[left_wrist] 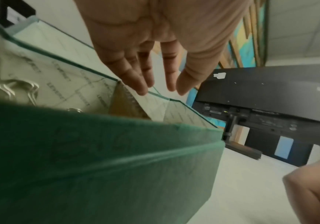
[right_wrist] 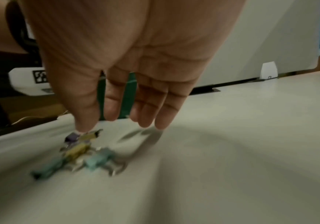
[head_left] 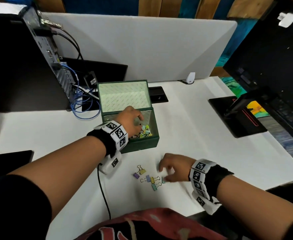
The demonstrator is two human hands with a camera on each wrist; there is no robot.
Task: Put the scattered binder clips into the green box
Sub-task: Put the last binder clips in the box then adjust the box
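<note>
Green box (head_left: 140,144): placed on the white desk (head_left: 203,135), lid raised behind it, pale printed lining shown inside. A heap of pastel binder clips (head_left: 144,131) is seen in its right-hand front corner.

Left hand (head_left: 131,118): held over the open box, palm down. In the left wrist view the fingers (left_wrist: 136,71) are seen extended and slightly parted above the box rim, nothing being held between them.

Right hand (head_left: 174,167): held low over the desk, in front of the box and to its right. In the right wrist view the fingers (right_wrist: 117,98) are shown straight and spread, pointing down at the desk, and nothing is gripped (whether the thumb tip touches a clip cannot be told through the blur).

Scattered binder clips (head_left: 148,177): a small cluster lying loose on the desk, just left of the right hand; purple, yellow, blue and green bodies with wire handles are made out. One clip at the right edge of the cluster is partly hidden under the fingers.

Wrist bands (head_left: 116,134): black, with white marker blocks, worn on both wrists.

Surroundings: a computer tower (head_left: 43,54) with blue cables at the left rear; a grey partition panel (head_left: 142,45) behind the desk; a black monitor (head_left: 272,66) on a stand at the right.
</note>
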